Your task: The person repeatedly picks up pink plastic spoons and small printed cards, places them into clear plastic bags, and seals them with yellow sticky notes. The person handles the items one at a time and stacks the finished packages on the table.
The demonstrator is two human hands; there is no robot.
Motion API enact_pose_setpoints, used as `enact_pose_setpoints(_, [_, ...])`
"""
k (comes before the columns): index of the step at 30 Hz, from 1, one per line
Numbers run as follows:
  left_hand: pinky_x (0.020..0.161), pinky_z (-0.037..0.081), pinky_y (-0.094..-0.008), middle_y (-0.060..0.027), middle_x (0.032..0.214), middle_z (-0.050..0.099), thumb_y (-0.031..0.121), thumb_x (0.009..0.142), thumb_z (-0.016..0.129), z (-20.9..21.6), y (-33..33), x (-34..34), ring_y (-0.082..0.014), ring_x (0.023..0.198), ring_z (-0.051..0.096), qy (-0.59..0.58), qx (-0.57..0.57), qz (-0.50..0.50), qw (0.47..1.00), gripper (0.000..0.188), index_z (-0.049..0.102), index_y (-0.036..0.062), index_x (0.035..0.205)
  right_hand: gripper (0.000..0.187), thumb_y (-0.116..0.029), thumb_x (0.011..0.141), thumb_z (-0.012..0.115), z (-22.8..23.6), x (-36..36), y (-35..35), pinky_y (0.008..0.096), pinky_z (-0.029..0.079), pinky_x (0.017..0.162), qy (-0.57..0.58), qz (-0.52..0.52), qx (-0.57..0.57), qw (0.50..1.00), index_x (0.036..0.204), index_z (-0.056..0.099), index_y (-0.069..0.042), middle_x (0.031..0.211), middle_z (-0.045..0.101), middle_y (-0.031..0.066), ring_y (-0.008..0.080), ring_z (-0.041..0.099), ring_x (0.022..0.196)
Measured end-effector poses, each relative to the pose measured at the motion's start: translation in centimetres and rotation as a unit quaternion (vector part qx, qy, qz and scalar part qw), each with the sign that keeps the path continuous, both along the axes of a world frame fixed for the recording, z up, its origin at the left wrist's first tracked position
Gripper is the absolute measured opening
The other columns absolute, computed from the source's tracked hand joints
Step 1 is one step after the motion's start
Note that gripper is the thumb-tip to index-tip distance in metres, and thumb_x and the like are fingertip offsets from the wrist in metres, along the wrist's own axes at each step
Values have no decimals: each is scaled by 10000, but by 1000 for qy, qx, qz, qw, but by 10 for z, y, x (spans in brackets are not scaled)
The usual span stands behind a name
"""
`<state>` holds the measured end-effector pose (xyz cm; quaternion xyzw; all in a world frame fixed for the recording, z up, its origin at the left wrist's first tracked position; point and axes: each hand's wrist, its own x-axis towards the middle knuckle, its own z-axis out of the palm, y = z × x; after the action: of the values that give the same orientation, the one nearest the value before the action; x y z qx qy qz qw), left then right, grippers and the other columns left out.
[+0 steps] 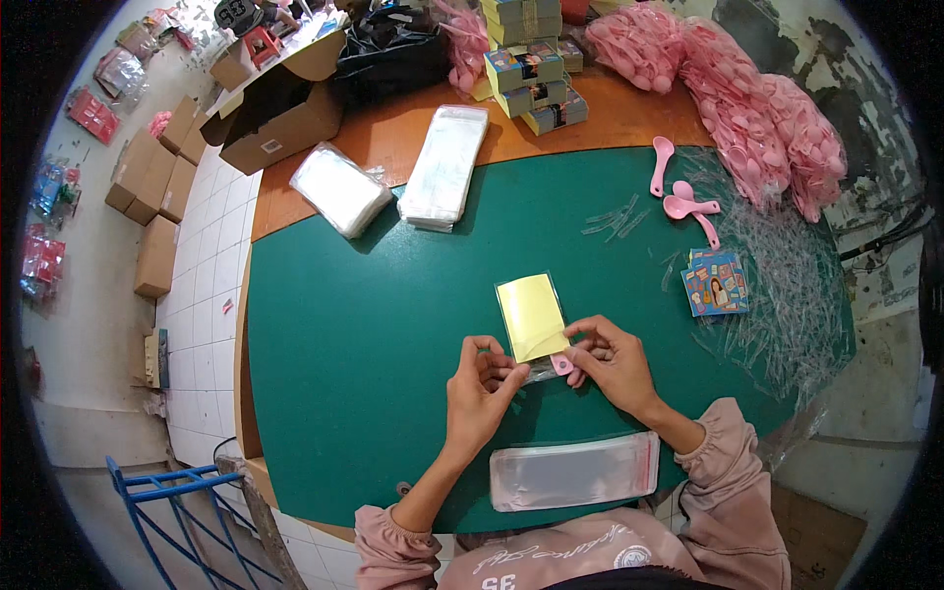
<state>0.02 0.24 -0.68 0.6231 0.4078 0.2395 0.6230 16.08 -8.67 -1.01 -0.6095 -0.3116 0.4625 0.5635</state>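
A clear plastic bag with a yellow card (pixel 531 310) in it lies before me on the green mat. At its lower end shows the pink handle end of a spoon (pixel 561 364); the rest of that spoon is hidden. My left hand (pixel 480 388) pinches the bag's near left corner between thumb and fingers. With bent fingers, my right hand (pixel 612 362) grips the near right corner, close to the spoon handle. Just nearer to me lies a flat stack of empty clear bags (pixel 573 474).
Pink spoons (pixel 661 167) and blue printed cards (pixel 716 283) lie to the right, beside a heap of clear strips (pixel 782 324). Farther back are two bag stacks (pixel 444 167), bundled cards (pixel 526 67), bagged pink spoons (pixel 728 108) and a cardboard box (pixel 280 118).
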Motion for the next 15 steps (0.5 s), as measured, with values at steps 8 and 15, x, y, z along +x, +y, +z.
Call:
enact_pose_setpoints(8, [637,416,-179,-10,812,518,59,830,585,-12,-1,-6,-57,778,521,-65,-23,-32,997,209,420,52,958,345,-32,829,556,-2,-2,0,219,495,523,-18,17,-7,1000,1167,509,15,726,595,63,94,586,587])
enact_pose_setpoints(15, [662,476,-229,-135,910,596,79,852,547,-2,7,-1,-121,814,581,-16,-65,16,998,420,282,22,1172,342,-42,835,547,0,-4,-3,222,499,554,-63,42,27,997,1170,512,12,729,616,64,85,587,606])
